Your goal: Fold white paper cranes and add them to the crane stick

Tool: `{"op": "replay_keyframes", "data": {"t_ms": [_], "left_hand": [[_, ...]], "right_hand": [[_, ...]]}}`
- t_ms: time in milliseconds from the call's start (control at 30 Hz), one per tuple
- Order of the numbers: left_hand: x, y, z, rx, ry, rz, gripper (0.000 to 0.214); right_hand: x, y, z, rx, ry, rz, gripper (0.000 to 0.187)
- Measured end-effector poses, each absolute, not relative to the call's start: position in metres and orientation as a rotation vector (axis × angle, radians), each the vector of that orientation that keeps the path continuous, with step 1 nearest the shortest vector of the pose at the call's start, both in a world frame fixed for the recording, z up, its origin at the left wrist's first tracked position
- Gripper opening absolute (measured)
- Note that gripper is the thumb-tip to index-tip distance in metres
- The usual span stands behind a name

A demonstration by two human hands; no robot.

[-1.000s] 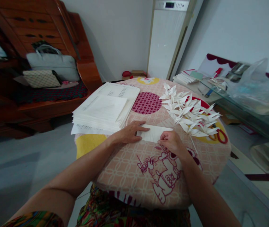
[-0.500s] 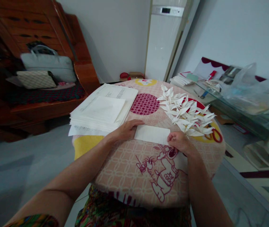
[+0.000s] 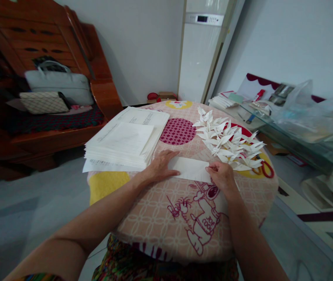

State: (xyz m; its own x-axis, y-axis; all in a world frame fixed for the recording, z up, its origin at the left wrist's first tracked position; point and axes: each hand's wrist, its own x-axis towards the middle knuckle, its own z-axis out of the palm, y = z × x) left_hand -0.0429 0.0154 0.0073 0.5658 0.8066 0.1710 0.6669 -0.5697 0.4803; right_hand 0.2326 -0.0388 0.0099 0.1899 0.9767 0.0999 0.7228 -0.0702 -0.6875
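A folded white sheet of paper (image 3: 190,169) lies on the round table's patterned cloth (image 3: 154,210) in front of me. My left hand (image 3: 161,167) rests flat on the sheet's left end, fingers stretched out. My right hand (image 3: 222,174) has its fingers curled and pinched on the sheet's right end, pressing the fold. A heap of folded white paper cranes (image 3: 229,141) lies just beyond my right hand. A thick stack of white sheets (image 3: 127,139) sits at the table's far left.
Red-handled scissors (image 3: 264,168) lie half under the cranes near the table's right edge. A wooden bench (image 3: 52,128) with bags stands at left. A glass table (image 3: 301,128) with a plastic bag and papers is at right. A white appliance (image 3: 198,58) stands behind.
My right hand slid from the sheet's near middle to its right end. My left hand stayed on the left end. The camera tilted slightly.
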Motion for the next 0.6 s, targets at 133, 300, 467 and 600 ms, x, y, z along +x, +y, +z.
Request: {"op": "replay_keyframes", "data": {"t_ms": [133, 300, 467, 600], "left_hand": [[-0.041, 0.014, 0.013, 2.436, 1.172, 0.614, 0.081], [-0.041, 0.013, 0.017, 2.3, 1.199, 0.749, 0.074], [-0.04, 0.011, 0.02, 2.137, 1.19, 0.901, 0.048], [-0.033, -0.003, 0.028, 2.158, 0.943, 1.232, 0.036]], "right_hand": [[0.231, -0.038, 0.01, -1.878, -1.621, 0.47, 0.019], [0.23, -0.038, 0.01, -1.837, -1.62, 0.363, 0.02], [0.221, -0.045, 0.017, -1.621, -1.548, 0.305, 0.017], [0.203, -0.055, 0.029, -1.289, -1.71, 0.095, 0.034]]}}
